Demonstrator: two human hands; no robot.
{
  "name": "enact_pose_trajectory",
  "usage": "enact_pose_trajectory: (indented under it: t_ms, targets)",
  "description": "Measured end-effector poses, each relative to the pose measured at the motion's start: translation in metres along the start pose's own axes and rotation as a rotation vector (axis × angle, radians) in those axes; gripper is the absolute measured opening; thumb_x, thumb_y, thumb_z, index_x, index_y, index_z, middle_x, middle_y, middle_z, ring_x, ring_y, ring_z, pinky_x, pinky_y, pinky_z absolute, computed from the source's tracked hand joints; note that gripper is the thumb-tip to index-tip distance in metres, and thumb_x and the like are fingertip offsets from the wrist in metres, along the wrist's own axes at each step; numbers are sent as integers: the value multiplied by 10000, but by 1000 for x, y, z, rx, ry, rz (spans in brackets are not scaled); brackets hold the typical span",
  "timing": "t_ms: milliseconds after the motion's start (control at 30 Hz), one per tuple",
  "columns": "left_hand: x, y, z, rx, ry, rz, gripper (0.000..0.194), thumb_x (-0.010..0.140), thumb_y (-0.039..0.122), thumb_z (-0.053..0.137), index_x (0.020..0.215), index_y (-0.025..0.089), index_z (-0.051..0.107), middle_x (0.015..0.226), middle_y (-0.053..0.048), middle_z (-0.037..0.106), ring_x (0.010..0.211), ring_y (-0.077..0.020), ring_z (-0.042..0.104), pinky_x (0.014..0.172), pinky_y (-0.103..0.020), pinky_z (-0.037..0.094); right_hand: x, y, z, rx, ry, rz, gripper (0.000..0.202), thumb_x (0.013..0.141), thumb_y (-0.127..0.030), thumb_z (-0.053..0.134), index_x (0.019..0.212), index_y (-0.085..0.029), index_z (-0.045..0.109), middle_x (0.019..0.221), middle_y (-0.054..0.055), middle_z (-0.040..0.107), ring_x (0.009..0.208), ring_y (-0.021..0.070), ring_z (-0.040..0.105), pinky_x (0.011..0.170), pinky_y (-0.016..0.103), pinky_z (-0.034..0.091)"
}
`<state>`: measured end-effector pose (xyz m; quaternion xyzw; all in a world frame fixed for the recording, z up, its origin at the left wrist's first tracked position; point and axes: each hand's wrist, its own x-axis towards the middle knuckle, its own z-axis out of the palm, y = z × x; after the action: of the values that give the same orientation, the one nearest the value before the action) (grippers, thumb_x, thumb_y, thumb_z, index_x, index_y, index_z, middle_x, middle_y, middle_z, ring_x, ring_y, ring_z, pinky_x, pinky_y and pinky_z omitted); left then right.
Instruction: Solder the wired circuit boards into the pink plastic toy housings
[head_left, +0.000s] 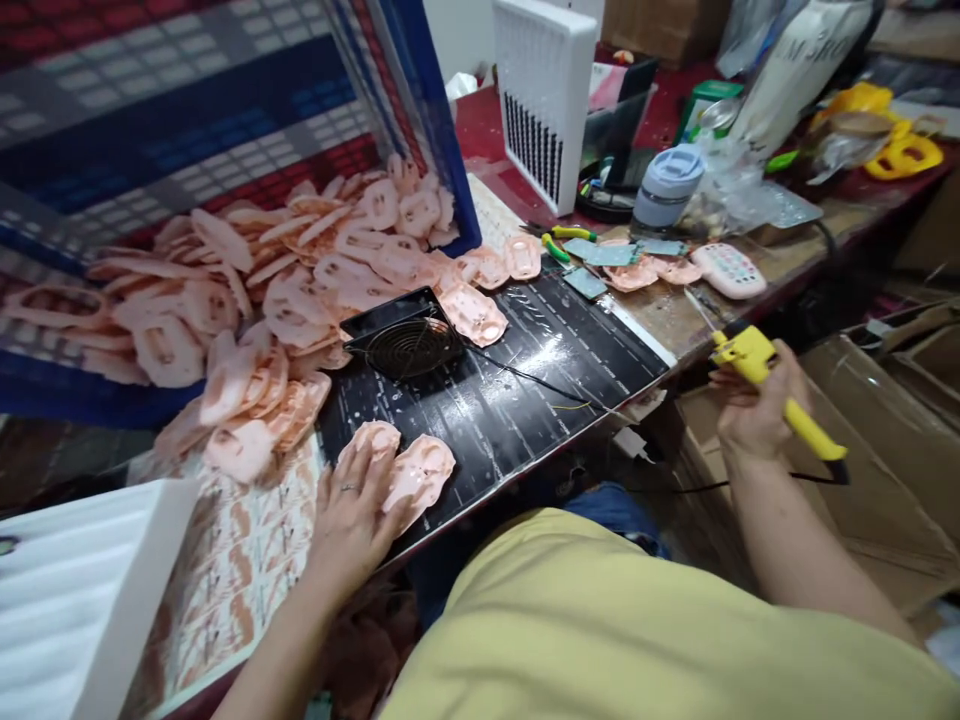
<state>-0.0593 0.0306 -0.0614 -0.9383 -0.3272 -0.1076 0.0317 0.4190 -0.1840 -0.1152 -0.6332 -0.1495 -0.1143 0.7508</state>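
Note:
My left hand (356, 505) lies palm down with spread fingers on a pink plastic shell (373, 440) at the front edge of the black mat (525, 400). Its thumb side touches a second pink shell (426, 475). My right hand (765, 405) grips a yellow soldering iron (806, 430) beyond the table's right edge, its metal tip pointing up and left. Behind the shells stands a small black fan (412, 345) with a cable across the mat. More pink shells (300, 310) are heaped to the left of the fan.
A blue crate (442, 130) lies tipped at the left, spilling shells. White foam trays (547, 90) stand at the back and front left. Pliers (559, 245), green circuit boards (600, 252), a pink remote (729, 270) and a lidded cup (667, 190) sit at the back right. Cardboard boxes (862, 460) stand at the right.

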Motion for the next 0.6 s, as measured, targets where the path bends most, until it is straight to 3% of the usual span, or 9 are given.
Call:
enact_pose_trajectory:
  t_ms: [133, 300, 500, 600]
  targets:
    - [-1, -5, 1, -30, -48, -3, 648, 1008, 390, 446, 1621, 311, 250, 1598, -165, 416, 1518, -395, 335, 1212, -649, 257, -1, 37, -2, 73, 17, 187, 743, 743, -706, 672, 1194, -120, 599, 734, 50, 690, 570, 169, 677, 455, 224, 517]
    - [0, -3, -5, -57, -27, -30, 590, 1022, 410, 413, 1583, 259, 313, 1570, -189, 439, 1515, -403, 333, 1211, -684, 206, -2, 51, -4, 150, -7, 227, 597, 801, -643, 602, 1150, -159, 592, 736, 36, 702, 583, 165, 690, 470, 218, 533]
    - [5, 10, -11, -88, -60, 85, 670, 1014, 423, 451, 1627, 263, 231, 1657, -158, 329, 1552, -350, 280, 1250, -603, 203, 1, 34, 2, 161, 4, 151, 541, 670, -550, 695, 1037, -155, 646, 649, 57, 663, 458, 194, 616, 419, 280, 501]
    - [13, 17, -11, -94, -71, 120, 649, 996, 443, 496, 1595, 250, 336, 1601, -152, 431, 1493, -329, 396, 1265, -584, 199, -8, 13, 14, 147, -17, 92, 573, 690, -533, 663, 1106, -139, 675, 693, 60, 653, 477, 187, 596, 456, 324, 514]
